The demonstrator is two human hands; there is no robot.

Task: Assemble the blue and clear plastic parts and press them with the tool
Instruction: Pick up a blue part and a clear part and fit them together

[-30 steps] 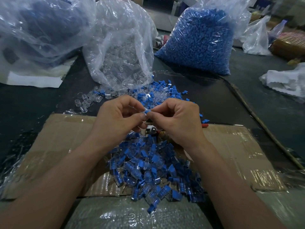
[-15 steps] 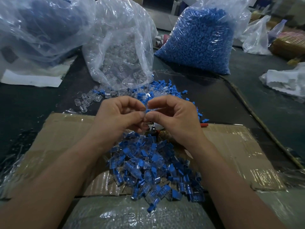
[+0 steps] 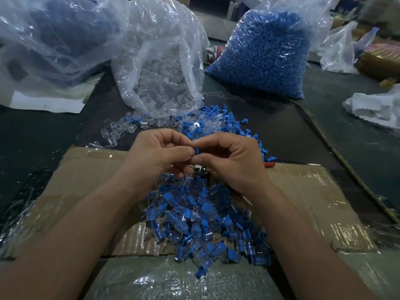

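My left hand (image 3: 159, 155) and my right hand (image 3: 232, 161) meet fingertip to fingertip above the cardboard. Between them they pinch one small blue part (image 3: 197, 150); a clear part may be hidden in the fingers. Below the hands lies a heap of assembled blue-and-clear pieces (image 3: 205, 221). Loose blue parts (image 3: 218, 122) and loose clear parts (image 3: 114, 133) lie scattered beyond the hands. A metal tool (image 3: 202, 171) with a red handle tip (image 3: 269, 164) lies mostly hidden under my right hand.
A flattened cardboard sheet (image 3: 91, 176) covers the near table. At the back stand an open bag of clear parts (image 3: 162, 68), a full bag of blue parts (image 3: 266, 53) and another large bag (image 3: 49, 35) on the left. White wrapping (image 3: 376, 107) lies at the right edge.
Both hands stayed in place above the heap. The fingers have turned the piece, so the blue part now shows upright between the fingertips.
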